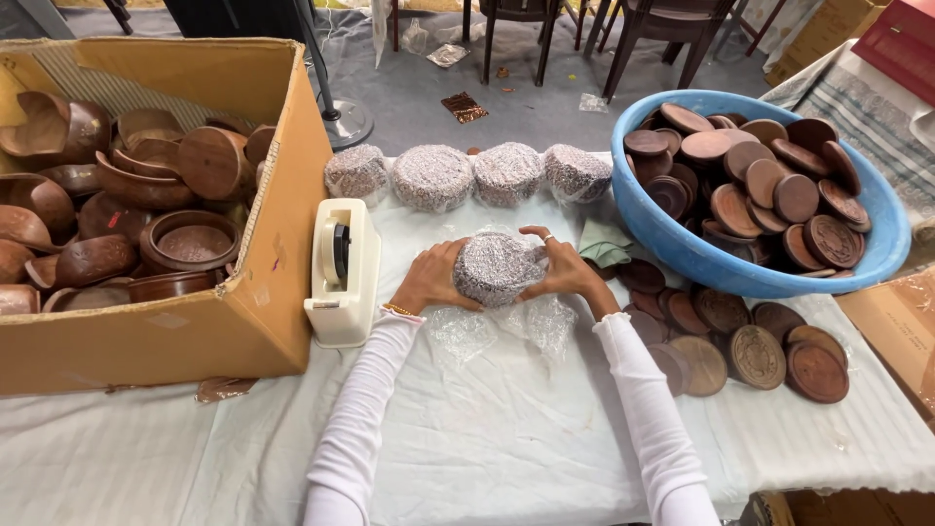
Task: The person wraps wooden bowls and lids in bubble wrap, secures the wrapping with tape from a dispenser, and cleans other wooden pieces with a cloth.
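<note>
Both my hands clasp a round item wrapped in bubble wrap [497, 268] at the middle of the white-covered table [487, 438]. My left hand [429, 278] presses its left side and my right hand [565, 268] cups its right side, with a ring on one finger. Loose ends of the wrap [506, 326] spread out on the cloth below the bundle. A white tape dispenser [341, 273] stands just left of my left hand. Behind the bundle, several wrapped round bundles [467, 175] lie in a row.
A large cardboard box [195, 341] of wooden bowls stands at the left. A blue plastic tub [701, 258] holds round wooden lids at the right, and more lids [750, 351] lie on the cloth beside it. Chairs and a stand base [346, 122] are on the floor beyond.
</note>
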